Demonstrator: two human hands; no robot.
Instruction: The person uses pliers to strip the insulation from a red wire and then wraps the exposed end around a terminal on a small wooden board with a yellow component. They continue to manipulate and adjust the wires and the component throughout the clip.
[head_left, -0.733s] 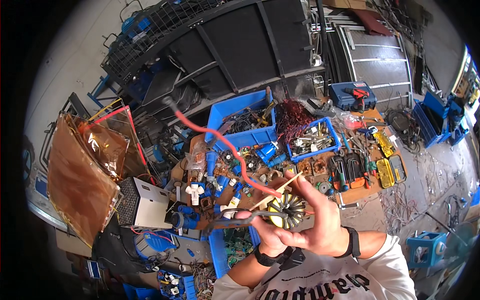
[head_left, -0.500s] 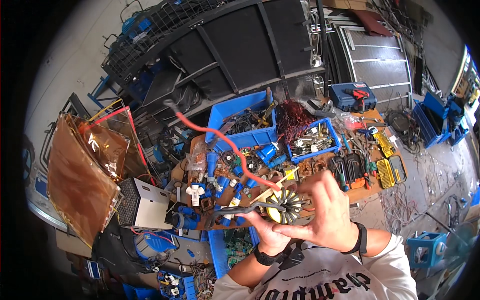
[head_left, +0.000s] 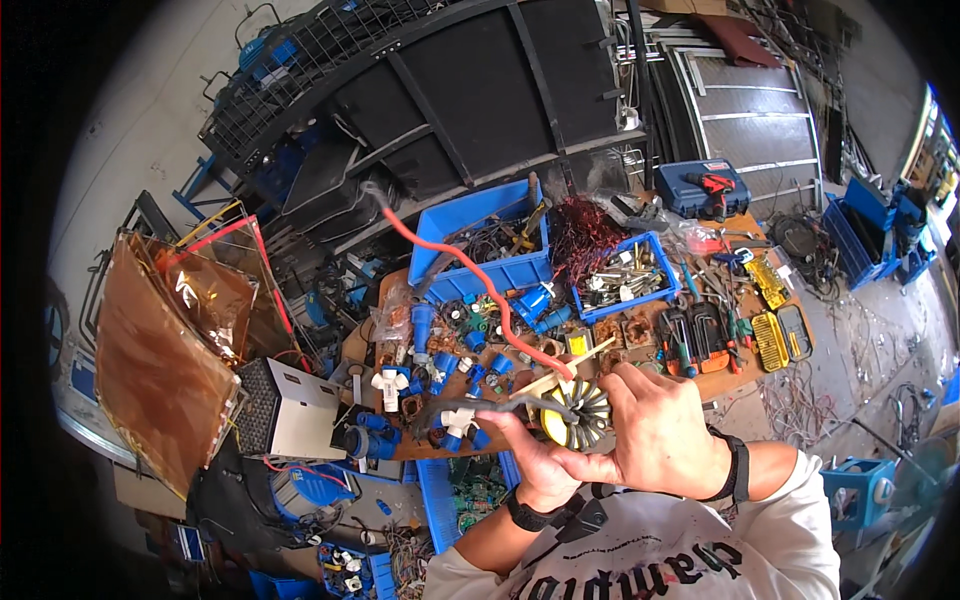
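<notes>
A ring-shaped coil (head_left: pixel 585 425), dark wire wound round a yellow core, is held above the front of the workbench. My left hand (head_left: pixel 540 470) grips its left and lower side, the thumb by a black lead (head_left: pixel 470 405) that runs left. At the coil's right side my right hand (head_left: pixel 660 430) is closed, its curled fingers against the windings and its thumb meeting the left hand. A thick red lead (head_left: pixel 490 285) rises from the coil in a wavy line to the upper left. Behind the coil's top edge lies a thin wooden stick (head_left: pixel 598 351), tilted.
The wooden bench carries a blue crate (head_left: pixel 490 275) of cable parts, a blue tray (head_left: pixel 630 300) of metal pieces, and blue pipe fittings. Pliers and screwdrivers (head_left: pixel 705 335) lie right, near a yellow bit case (head_left: pixel 768 345). A crate of green circuit boards (head_left: pixel 475 490) stands below the bench.
My right hand's fingers, raised and blurred before, have come down and curled onto the coil's right side. The red lead's far end has shifted to the right.
</notes>
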